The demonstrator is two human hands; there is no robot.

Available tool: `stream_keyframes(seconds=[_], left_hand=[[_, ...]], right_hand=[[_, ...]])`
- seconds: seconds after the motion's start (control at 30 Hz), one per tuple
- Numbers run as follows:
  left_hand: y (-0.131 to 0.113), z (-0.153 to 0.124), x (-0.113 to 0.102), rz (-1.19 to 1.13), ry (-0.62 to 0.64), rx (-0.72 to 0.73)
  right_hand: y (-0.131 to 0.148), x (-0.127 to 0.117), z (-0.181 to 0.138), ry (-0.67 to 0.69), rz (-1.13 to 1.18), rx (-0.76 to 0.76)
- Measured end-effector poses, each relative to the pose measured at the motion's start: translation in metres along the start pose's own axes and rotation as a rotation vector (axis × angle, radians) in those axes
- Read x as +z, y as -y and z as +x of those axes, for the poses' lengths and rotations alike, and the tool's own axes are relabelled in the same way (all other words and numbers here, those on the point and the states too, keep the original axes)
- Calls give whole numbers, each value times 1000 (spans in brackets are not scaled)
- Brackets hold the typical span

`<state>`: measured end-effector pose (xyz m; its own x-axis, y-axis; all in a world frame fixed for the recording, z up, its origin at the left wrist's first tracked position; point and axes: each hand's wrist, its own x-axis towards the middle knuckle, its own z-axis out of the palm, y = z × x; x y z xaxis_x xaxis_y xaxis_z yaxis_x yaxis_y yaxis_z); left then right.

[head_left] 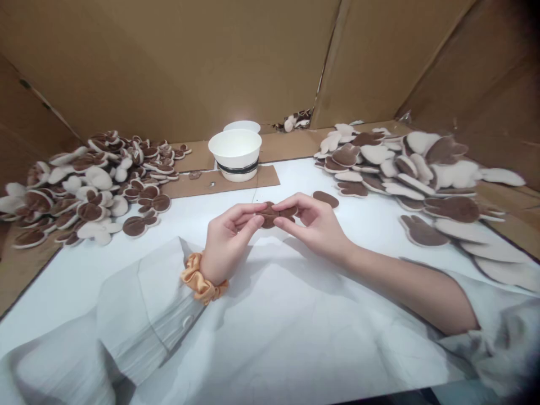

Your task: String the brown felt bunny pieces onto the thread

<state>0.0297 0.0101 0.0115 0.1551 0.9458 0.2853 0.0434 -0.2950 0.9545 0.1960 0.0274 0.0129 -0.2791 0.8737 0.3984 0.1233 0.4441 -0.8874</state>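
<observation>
Between my two hands, over the middle of the white tabletop (177,219), is a small brown fabric piece (269,215). The fingers and thumb of my left hand (232,236) pinch its left side. On the right, my right hand (316,222) grips the piece between thumb and fingers. My fingertips cover part of its outline, so its full shape is hidden. Just beyond my right hand a brown oval piece (325,198) lies flat on the table. A thin thread (254,194) runs up from near my fingers.
A white bowl (235,149) with a dark band stands at the back on a cardboard strip (270,175). Brown-and-white fabric pieces are heaped at the left (97,180); larger, flatter ones form a pile at the right (405,163). Cardboard walls (169,67) enclose the table.
</observation>
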Motion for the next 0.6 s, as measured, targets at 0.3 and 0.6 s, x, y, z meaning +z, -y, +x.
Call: stream_keyframes(seconds=[0.3, 0.6], left_hand=[[0, 1, 1, -11, -33, -73], [5, 3, 2, -32, -46, -13]], right_hand=[[2, 0, -1, 9, -10, 21], [-4, 1, 2, 56, 169, 107]])
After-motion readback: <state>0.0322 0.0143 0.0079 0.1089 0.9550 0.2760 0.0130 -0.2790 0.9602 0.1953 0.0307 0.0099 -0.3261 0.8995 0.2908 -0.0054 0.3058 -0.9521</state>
